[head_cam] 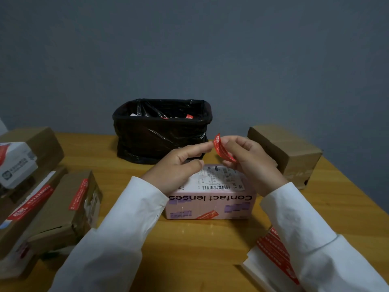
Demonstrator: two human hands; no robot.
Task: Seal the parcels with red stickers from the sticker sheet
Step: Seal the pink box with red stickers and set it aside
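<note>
A pink "Contact lenses" parcel [212,204] lies in the middle of the wooden table [189,245], with one red sticker on its near side. Above it, my right hand [250,163] pinches a curled red sticker [222,149]. My left hand [181,167] reaches toward the sticker's top end, its fingertip touching or almost touching it. The sticker sheet [271,258], with several red stickers on it, rests at the front right, partly hidden under my right sleeve.
A bin lined with a black bag [162,131] stands at the back centre, scraps inside. Several brown parcels with red stickers [50,207] are stacked on the left. One plain brown box [286,152] sits at the right rear, near the table's edge.
</note>
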